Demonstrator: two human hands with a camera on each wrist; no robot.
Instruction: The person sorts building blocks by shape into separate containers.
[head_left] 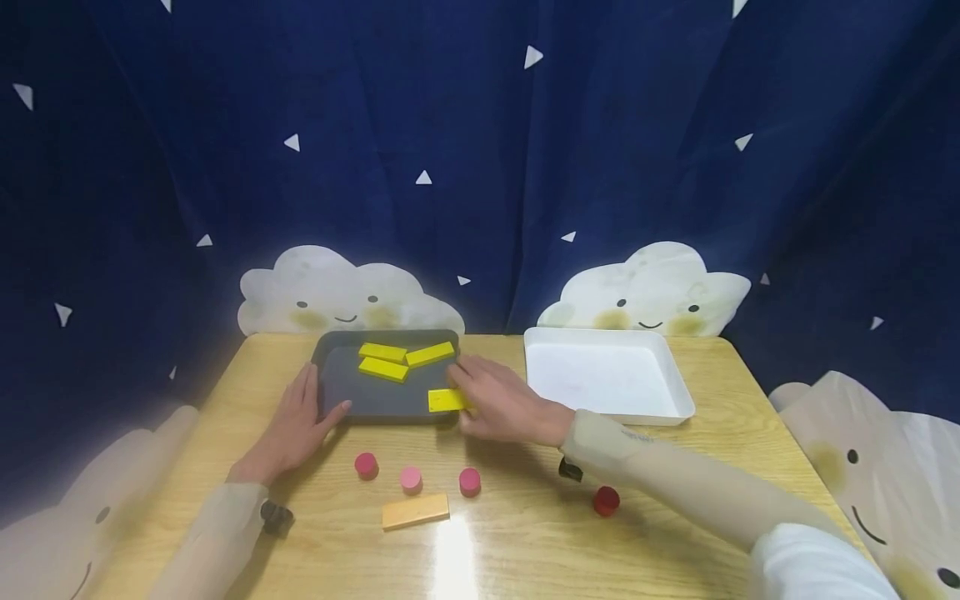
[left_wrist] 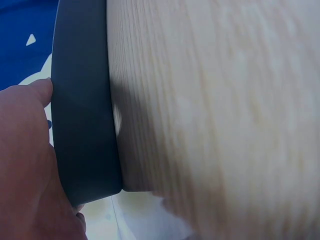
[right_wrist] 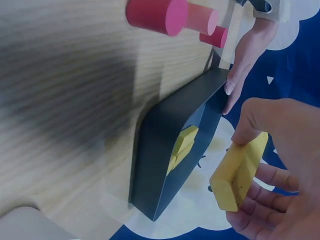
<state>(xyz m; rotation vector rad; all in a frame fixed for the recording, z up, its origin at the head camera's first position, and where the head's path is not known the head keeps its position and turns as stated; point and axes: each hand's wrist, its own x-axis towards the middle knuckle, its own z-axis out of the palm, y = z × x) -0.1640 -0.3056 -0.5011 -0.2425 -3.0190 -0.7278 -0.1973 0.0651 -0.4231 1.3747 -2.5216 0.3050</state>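
My right hand (head_left: 498, 402) pinches a yellow block (right_wrist: 236, 170) between thumb and fingers, over the right end of the dark grey tray (head_left: 352, 409). In the right wrist view the block is apart from the tray wall. Three yellow blocks (head_left: 384, 368) lie inside that tray, toward the back. Along the tray's left side rests my left hand (head_left: 294, 432), fingers fairly straight and thumb at the front rim. The left wrist view shows this hand (left_wrist: 27, 160) against the tray's outer wall (left_wrist: 82, 110).
A white tray (head_left: 600, 375) stands at the back right. In front of the grey tray are three pink cylinders, one a dark pink cylinder (head_left: 366, 466), and an orange block (head_left: 416, 512). A red cylinder (head_left: 606, 501) sits below the right forearm. A blue curtain (head_left: 480, 167) hangs behind.
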